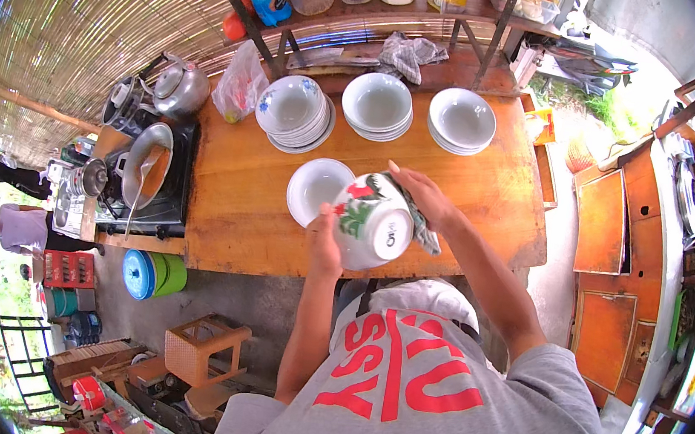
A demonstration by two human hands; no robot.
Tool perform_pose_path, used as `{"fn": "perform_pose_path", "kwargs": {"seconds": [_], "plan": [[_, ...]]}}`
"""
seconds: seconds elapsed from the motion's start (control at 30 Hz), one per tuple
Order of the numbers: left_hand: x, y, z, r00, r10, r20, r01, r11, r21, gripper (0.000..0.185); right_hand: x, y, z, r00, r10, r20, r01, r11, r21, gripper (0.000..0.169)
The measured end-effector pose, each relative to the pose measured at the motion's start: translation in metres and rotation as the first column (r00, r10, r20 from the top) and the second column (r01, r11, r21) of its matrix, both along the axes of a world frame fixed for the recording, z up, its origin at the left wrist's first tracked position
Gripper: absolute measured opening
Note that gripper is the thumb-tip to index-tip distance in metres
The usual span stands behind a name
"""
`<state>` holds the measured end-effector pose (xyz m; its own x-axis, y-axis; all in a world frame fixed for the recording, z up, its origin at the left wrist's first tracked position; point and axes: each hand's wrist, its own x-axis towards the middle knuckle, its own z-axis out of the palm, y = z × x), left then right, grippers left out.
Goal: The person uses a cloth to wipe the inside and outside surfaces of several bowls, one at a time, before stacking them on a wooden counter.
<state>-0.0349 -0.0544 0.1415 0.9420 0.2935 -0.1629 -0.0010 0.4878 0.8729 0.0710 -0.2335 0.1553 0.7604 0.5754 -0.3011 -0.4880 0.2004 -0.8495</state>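
A white bowl (362, 231) painted with a red and green rooster pattern is held tilted on its side, its foot facing me. My left hand (325, 243) grips it from the left. On its right side, my right hand (424, 197) presses a checkered cloth (424, 231) against the bowl. Just behind the held bowl, a plain white bowl (315, 187) rests on the wooden table (246, 205), partly covered by it. Farther back stand a stack of blue-flowered bowls (289, 107) and two stacks of plain white bowls (377, 101) (461, 117).
A gas stove (176, 197) at the left carries a wok (147, 162) with a ladle, and a kettle (172, 91) stands behind. A plastic bag (240, 86) and a shelf (372, 4) with jars line the back. A wooden stool (204, 348) is on the floor. Another person (21, 228) stands far left.
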Motion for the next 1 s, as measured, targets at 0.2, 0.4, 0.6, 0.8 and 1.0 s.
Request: {"fn": "perform_pose_path", "kwargs": {"seconds": [0.2, 0.4, 0.6, 0.8, 1.0], "plan": [[0.033, -0.017, 0.010, 0.995, 0.096, 0.033, -0.078, 0.933, -0.352, 0.053, -0.049, -0.006, 0.009, 0.921, -0.102, -0.375, 0.293, 0.818, 0.495, 0.054], [0.047, -0.034, -0.004, 0.991, 0.094, -0.096, -0.088, 0.994, 0.066, 0.067, -0.029, -0.027, 0.028, 0.946, -0.226, 0.232, 0.188, 0.967, 0.174, 0.042], [0.052, -0.058, 0.021, 0.990, -0.128, -0.067, 0.105, 0.955, -0.276, 0.076, -0.030, -0.029, 0.040, 0.582, 0.265, 0.768, 0.081, 0.921, -0.380, 0.049], [0.050, -0.053, 0.017, 0.988, -0.149, 0.046, 0.156, 0.929, -0.336, 0.082, 0.006, -0.050, 0.018, 0.157, 0.520, 0.840, 0.375, 0.755, -0.538, 0.045], [0.053, -0.059, -0.009, 0.992, -0.126, -0.002, 0.122, 0.964, -0.234, 0.082, -0.008, -0.021, 0.019, 0.257, 0.448, 0.856, 0.112, 0.866, -0.487, 0.063]]}}
